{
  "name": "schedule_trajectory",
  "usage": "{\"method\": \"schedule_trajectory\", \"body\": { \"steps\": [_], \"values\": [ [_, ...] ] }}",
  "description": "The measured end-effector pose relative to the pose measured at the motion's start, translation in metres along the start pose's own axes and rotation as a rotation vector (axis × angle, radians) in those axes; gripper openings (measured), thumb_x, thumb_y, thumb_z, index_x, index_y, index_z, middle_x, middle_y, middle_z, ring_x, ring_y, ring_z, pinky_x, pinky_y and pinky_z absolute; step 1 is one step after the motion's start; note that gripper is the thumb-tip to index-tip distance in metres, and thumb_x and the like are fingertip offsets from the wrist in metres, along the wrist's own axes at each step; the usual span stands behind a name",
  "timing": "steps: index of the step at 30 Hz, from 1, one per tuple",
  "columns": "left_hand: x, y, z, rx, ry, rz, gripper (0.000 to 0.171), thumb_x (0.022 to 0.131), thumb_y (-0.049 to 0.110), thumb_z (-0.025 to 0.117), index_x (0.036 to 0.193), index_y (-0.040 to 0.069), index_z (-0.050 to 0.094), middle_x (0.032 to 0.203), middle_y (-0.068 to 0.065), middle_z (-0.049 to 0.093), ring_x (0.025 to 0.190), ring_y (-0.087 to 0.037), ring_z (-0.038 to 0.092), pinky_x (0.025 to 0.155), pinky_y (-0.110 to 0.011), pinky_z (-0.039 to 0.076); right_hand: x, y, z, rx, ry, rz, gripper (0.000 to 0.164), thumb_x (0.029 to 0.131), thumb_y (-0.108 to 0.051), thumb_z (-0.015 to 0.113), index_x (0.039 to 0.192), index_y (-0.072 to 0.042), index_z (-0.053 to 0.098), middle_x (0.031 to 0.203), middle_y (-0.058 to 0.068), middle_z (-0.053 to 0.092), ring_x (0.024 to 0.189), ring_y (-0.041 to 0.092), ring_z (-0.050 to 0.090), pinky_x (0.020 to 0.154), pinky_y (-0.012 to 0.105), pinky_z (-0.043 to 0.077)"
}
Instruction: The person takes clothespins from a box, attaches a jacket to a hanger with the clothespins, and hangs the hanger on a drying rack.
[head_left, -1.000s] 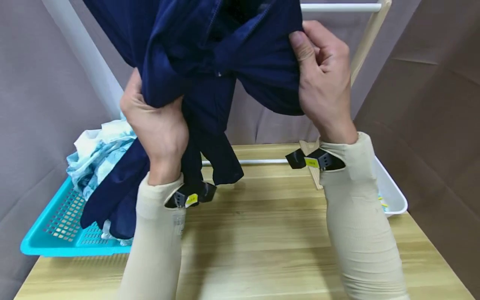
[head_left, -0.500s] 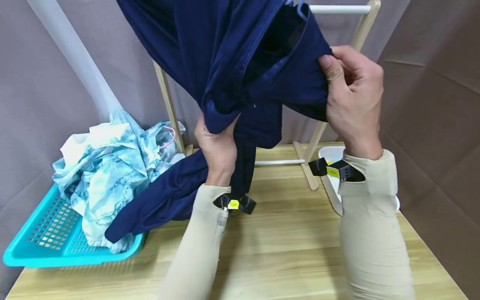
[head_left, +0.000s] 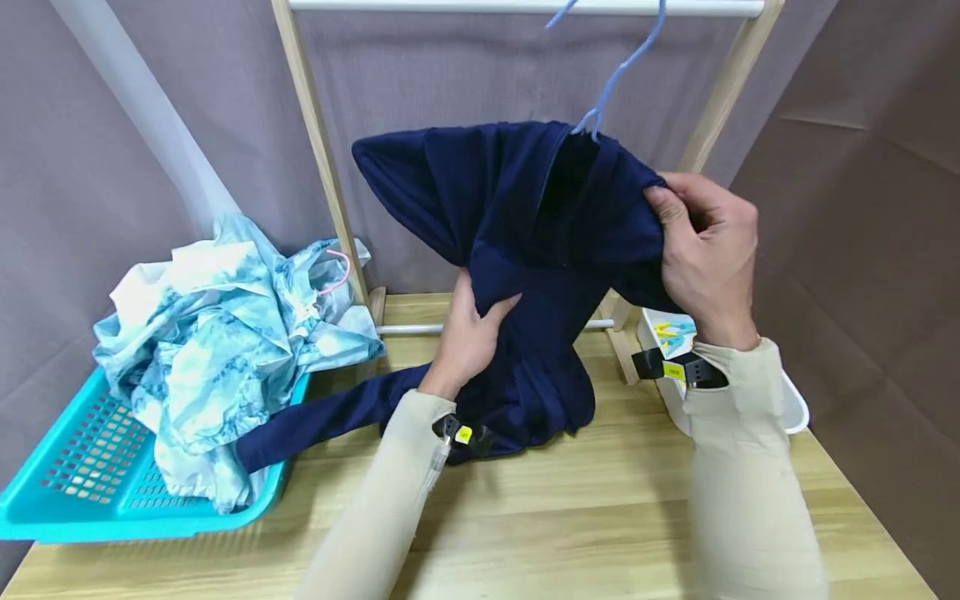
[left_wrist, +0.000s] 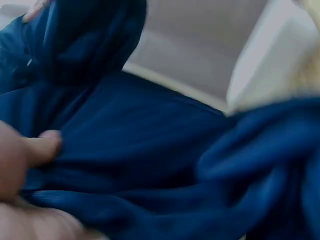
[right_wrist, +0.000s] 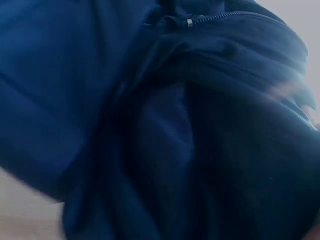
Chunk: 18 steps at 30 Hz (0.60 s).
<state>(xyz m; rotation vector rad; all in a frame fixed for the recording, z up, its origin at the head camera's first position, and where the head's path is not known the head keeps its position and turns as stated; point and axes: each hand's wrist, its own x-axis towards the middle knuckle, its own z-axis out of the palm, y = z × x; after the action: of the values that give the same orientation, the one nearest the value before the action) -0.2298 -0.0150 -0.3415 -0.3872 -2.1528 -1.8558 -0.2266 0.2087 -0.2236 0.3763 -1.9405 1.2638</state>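
Observation:
A navy zip-up jacket (head_left: 525, 192) is draped on a blue hanger (head_left: 618, 79), whose hook rises from the neck opening. My right hand (head_left: 712, 250) pinches the jacket's right shoulder between thumb and fingers. Lower down, my left hand (head_left: 468, 342) holds the front fabric, thumb on one side and fingers on the other; the cloth hides part of the fingers. One navy sleeve (head_left: 330, 421) trails left into the turquoise basket (head_left: 150, 529). The jacket's lower part bunches on the table. A zipper (right_wrist: 215, 19) shows in the right wrist view.
Light blue and white crumpled clothes (head_left: 217, 350) fill the basket, with a pink hanger hook (head_left: 343, 271) among them. A rack with a white top bar (head_left: 450, 7) and wooden legs stands behind. At right is a white tray (head_left: 795, 408) with coloured clips (head_left: 675, 333).
The jacket has come down, and its hanger hook now shows before the rack. Both hands have moved right and lower overall. The sleeve has slid across the basket.

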Motion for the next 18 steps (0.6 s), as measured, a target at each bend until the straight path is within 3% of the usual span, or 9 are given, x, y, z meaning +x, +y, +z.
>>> {"method": "schedule_trajectory", "body": {
  "steps": [3,7,13,15,18],
  "values": [
    [-0.012,-0.005,-0.013,0.194,-0.094,-0.097,0.058,0.103,0.022,0.060,0.153,0.008,0.033,0.154,-0.014,0.046,0.144,-0.028,0.045,0.120,-0.043,0.035,-0.011,0.015,0.003,-0.003,-0.046,0.015,0.022,0.097,-0.019,0.070,0.103,0.001,0.078,0.086,-0.023,0.069,0.078,-0.001,0.061,0.075,0.016,0.044],
    [-0.031,0.006,-0.040,0.458,-0.108,-0.218,0.037,0.101,0.021,0.063,0.129,0.003,0.048,0.133,-0.024,0.061,0.126,-0.038,0.059,0.107,-0.048,0.046,-0.027,0.031,0.008,-0.026,-0.111,0.047,0.024,0.098,-0.024,0.069,0.105,-0.002,0.078,0.088,-0.024,0.069,0.081,-0.001,0.062,0.077,0.016,0.045],
    [-0.047,0.026,-0.084,0.557,-0.058,-0.282,0.019,0.098,0.015,0.067,0.113,0.006,0.060,0.121,-0.017,0.070,0.114,-0.034,0.067,0.099,-0.047,0.051,-0.045,0.043,0.014,-0.009,-0.108,0.067,0.024,0.098,-0.025,0.068,0.105,-0.003,0.078,0.091,-0.020,0.071,0.083,0.001,0.063,0.079,0.016,0.046],
    [-0.053,0.024,-0.091,0.666,-0.144,-0.308,0.019,0.098,0.015,0.068,0.113,0.007,0.062,0.118,-0.016,0.070,0.113,-0.034,0.065,0.098,-0.047,0.051,-0.050,0.046,0.015,-0.006,-0.102,0.061,0.023,0.098,-0.023,0.069,0.105,-0.003,0.078,0.091,-0.020,0.071,0.082,0.001,0.063,0.078,0.016,0.046],
    [-0.063,0.013,-0.092,0.926,-0.385,-0.358,0.032,0.095,0.017,0.073,0.122,0.007,0.060,0.127,-0.018,0.064,0.120,-0.038,0.056,0.099,-0.051,0.049,-0.055,0.049,0.016,-0.036,-0.106,0.033,0.019,0.098,-0.021,0.069,0.104,-0.006,0.079,0.092,-0.024,0.071,0.083,-0.003,0.064,0.079,0.014,0.047]
  ]
}}
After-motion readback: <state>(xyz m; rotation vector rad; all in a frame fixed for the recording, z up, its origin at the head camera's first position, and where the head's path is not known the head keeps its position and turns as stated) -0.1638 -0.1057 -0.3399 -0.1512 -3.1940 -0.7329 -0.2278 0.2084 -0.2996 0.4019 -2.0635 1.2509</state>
